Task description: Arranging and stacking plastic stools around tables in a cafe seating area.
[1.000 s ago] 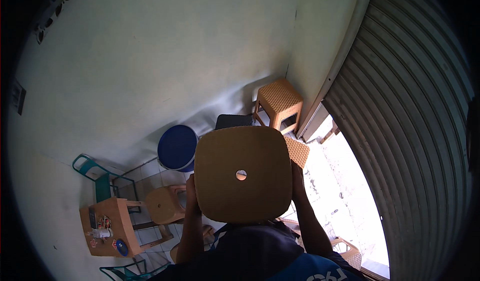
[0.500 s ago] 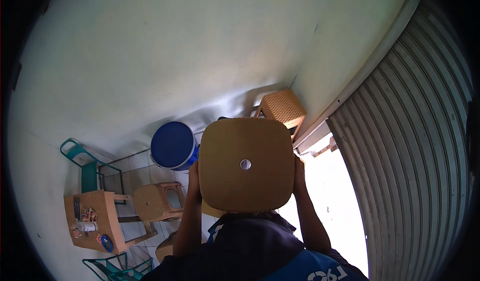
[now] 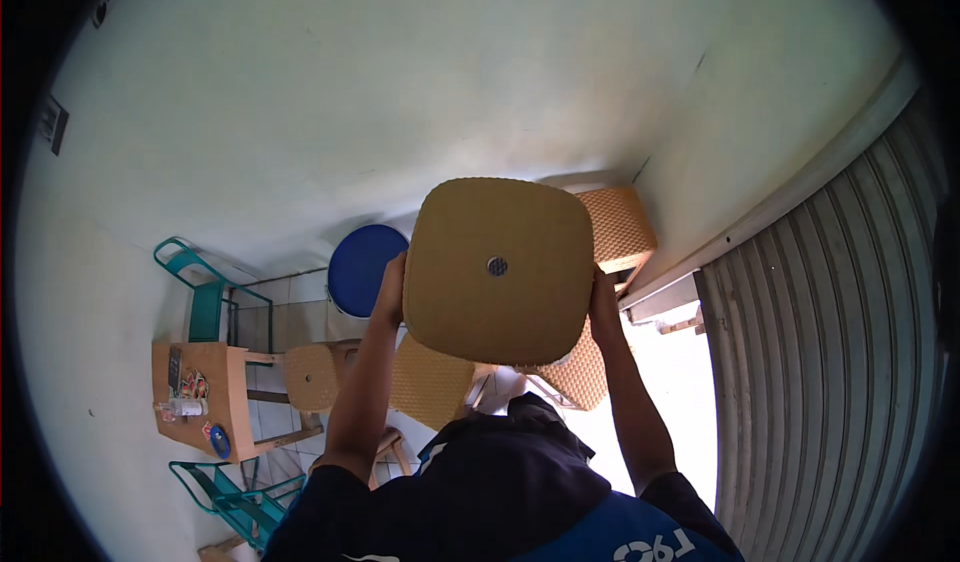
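A tan plastic stool (image 3: pixel 500 312) is lifted in front of me, its flat square seat with rounded corners facing up. A round hole sits in the middle of that seat. My left hand (image 3: pixel 393 284) grips its left edge and my right hand (image 3: pixel 602 302) its right edge, with the fingers partly hidden under the rim. Both arms reach forward. Below it, nearer me, lie two woven-pattern seats, one to the left (image 3: pixel 428 380) and one to the right (image 3: pixel 582 374). Behind its right side, a woven-pattern stool (image 3: pixel 618 224) stands by the wall corner.
A blue round-topped drum (image 3: pixel 362 270) stands against the wall at left. Further left are a teal chair (image 3: pixel 206 307), a wooden table (image 3: pixel 235 402) with small items, a brown stool (image 3: pixel 305 377) and another teal chair (image 3: pixel 235 507). A metal shutter (image 3: pixel 830 362) borders the bright doorway at right.
The held stool has moved forward and away from my body, with my arms stretched further. The view has shifted, and the woven seats below now show more.
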`<state>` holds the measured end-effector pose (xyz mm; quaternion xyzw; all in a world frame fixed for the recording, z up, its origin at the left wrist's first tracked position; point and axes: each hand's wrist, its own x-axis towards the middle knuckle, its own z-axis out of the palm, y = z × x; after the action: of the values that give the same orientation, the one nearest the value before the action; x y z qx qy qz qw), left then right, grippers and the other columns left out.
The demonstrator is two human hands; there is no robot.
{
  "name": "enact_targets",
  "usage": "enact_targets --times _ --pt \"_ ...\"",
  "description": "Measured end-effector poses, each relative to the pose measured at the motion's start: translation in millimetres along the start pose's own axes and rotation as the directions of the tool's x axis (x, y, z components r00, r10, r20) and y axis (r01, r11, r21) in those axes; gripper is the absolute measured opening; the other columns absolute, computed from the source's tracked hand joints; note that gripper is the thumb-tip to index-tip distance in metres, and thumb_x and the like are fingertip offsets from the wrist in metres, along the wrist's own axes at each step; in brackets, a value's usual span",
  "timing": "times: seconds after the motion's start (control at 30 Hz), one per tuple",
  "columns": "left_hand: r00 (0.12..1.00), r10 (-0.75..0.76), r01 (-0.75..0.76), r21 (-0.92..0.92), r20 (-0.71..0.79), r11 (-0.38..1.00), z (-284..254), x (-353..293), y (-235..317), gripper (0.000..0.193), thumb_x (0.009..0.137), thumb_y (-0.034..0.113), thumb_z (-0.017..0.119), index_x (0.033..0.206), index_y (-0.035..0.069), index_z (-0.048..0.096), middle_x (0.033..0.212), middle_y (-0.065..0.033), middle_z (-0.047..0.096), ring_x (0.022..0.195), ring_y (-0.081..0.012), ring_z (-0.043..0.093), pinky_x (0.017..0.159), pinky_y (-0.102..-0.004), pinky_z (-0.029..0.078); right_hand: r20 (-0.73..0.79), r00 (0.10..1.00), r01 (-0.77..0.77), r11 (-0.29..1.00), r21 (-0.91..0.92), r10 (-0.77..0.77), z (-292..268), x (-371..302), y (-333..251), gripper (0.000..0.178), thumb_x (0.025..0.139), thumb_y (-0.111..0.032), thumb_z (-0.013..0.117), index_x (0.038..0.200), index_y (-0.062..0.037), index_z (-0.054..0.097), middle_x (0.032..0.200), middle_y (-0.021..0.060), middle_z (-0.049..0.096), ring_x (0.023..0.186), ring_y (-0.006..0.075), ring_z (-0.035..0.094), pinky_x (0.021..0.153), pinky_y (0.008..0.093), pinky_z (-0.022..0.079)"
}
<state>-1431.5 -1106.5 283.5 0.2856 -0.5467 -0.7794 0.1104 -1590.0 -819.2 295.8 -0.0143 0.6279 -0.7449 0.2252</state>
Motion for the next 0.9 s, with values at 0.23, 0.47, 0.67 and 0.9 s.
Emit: enact_targets --times 0.23,0.47,0.67,0.9 --pt "0.986 -0.118 0.143 -0.237 0.118 0.961 35 53 19 0.038 0.087 0.032 0.031 0.110 0.006 0.047 0.100 -0.0057 0.055 0.089 -0.0139 0.053 0.076 -0.0286 0.043 0.199 0.953 -0.187 0.961 -0.204 0.228 -28 83 36 0.036 0.084 -0.036 0.031 0.098 -0.0114 0.053 0.084 -0.0010 0.055 0.076 0.0087 0.048 0.068 0.0266 0.039" --pt "0.949 -0.222 0.282 -0.290 0.222 0.914 18 101 -2 0.047 0.088 0.039 0.025 0.113 0.005 0.045 0.106 -0.0070 0.053 0.091 -0.0161 0.053 0.082 -0.0290 0.041 0.148 0.945 -0.280 0.956 -0.090 0.291 -19 104 79 0.038 0.084 -0.036 0.028 0.092 -0.0078 0.053 0.079 0.0007 0.054 0.070 0.0115 0.050 0.070 0.0295 0.042" --pt "0.931 -0.222 0.285 -0.198 0.289 0.938 2 148 -34 0.050 0.087 0.042 0.027 0.111 0.003 0.047 0.103 -0.0078 0.054 0.090 -0.0167 0.053 0.080 -0.0291 0.041 0.097 0.902 -0.393 0.892 -0.222 0.421 -25 130 122 0.039 0.084 -0.040 0.026 0.089 -0.0099 0.050 0.073 -0.0011 0.050 0.070 0.0097 0.047 0.071 0.0335 0.041" --pt "0.953 -0.277 0.284 -0.044 0.121 0.958 -25 190 -71 0.045 0.086 0.039 0.033 0.109 0.003 0.049 0.101 -0.0071 0.055 0.087 -0.0137 0.053 0.078 -0.0265 0.040 0.088 0.836 -0.519 0.833 -0.190 0.541 -2 137 154 0.035 0.084 -0.036 0.024 0.087 -0.0090 0.046 0.076 0.0016 0.049 0.068 0.0130 0.049 0.065 0.0319 0.044"
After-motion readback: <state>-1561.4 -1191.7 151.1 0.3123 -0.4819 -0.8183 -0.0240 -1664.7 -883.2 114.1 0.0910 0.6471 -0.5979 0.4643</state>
